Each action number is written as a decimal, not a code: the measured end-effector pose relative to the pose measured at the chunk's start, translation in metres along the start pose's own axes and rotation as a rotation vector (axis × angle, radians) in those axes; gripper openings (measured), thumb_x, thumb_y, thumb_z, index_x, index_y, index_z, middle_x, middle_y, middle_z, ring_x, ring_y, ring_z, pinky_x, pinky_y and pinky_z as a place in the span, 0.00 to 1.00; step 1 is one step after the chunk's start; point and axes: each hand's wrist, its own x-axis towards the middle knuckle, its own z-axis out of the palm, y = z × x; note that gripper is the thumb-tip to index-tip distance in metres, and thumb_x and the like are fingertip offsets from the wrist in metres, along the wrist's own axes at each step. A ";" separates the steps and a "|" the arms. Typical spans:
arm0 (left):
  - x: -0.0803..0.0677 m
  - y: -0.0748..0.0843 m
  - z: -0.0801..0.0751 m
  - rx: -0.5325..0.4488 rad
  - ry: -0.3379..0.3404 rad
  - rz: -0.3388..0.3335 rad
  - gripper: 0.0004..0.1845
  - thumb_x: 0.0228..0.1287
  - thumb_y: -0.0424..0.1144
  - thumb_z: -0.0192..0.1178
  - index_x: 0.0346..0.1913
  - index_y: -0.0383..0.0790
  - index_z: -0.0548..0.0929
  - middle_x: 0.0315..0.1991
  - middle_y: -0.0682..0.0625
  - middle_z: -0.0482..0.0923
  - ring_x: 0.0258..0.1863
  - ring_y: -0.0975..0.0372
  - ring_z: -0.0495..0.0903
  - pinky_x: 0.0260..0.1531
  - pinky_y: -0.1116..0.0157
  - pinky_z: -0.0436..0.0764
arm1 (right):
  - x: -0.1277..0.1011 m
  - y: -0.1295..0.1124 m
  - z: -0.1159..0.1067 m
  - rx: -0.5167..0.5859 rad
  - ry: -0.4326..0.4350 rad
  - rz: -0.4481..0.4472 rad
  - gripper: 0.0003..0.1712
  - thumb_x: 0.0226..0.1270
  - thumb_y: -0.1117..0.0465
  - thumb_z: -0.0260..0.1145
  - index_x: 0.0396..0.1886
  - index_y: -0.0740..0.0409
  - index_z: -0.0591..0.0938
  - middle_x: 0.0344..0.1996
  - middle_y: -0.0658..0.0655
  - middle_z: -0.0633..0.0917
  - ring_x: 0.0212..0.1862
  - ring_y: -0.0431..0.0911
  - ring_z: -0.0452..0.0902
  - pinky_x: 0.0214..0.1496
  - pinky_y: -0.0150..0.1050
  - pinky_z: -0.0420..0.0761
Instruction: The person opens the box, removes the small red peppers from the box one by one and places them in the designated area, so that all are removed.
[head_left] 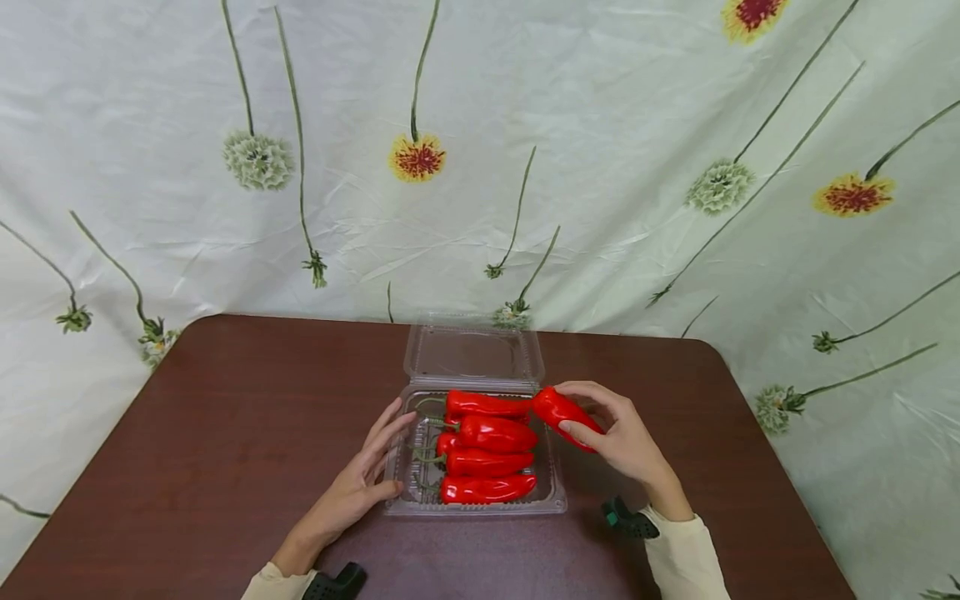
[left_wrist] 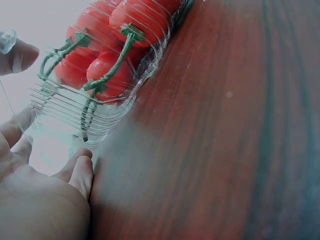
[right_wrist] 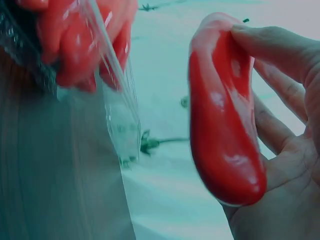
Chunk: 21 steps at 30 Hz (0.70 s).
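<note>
A clear plastic clamshell box sits open on the brown table, its lid tipped back. Several red peppers with green stems lie in it side by side, seen close in the left wrist view as red peppers behind the ribbed wall. My left hand rests with straight fingers against the box's left side. My right hand grips one more red pepper just past the box's right rim; the right wrist view shows this pepper held between fingers and thumb.
A flowered cloth hangs behind the table and drapes around it. The table's far edge runs just behind the lid. Bare wood lies to the left and right of the box. Black wrist mounts show near both sleeves.
</note>
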 end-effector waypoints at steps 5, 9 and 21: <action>0.000 0.000 0.001 -0.004 -0.002 0.008 0.42 0.64 0.23 0.57 0.79 0.33 0.51 0.82 0.44 0.26 0.74 0.80 0.51 0.64 0.85 0.52 | -0.005 0.010 -0.013 -0.028 0.072 0.068 0.29 0.62 0.69 0.71 0.63 0.53 0.78 0.54 0.56 0.83 0.51 0.54 0.80 0.50 0.37 0.85; 0.000 0.000 0.000 -0.004 -0.003 0.007 0.42 0.64 0.23 0.57 0.79 0.34 0.51 0.82 0.44 0.26 0.74 0.78 0.51 0.63 0.85 0.52 | -0.008 0.014 -0.019 -0.075 0.123 0.110 0.31 0.62 0.70 0.71 0.65 0.55 0.77 0.54 0.57 0.83 0.52 0.49 0.79 0.51 0.35 0.83; 0.000 -0.002 -0.001 0.005 -0.003 -0.003 0.43 0.64 0.23 0.58 0.79 0.35 0.51 0.82 0.46 0.27 0.74 0.78 0.51 0.63 0.85 0.51 | -0.005 0.001 -0.022 -0.141 0.165 0.147 0.30 0.66 0.71 0.66 0.68 0.61 0.74 0.55 0.64 0.82 0.52 0.58 0.79 0.51 0.33 0.82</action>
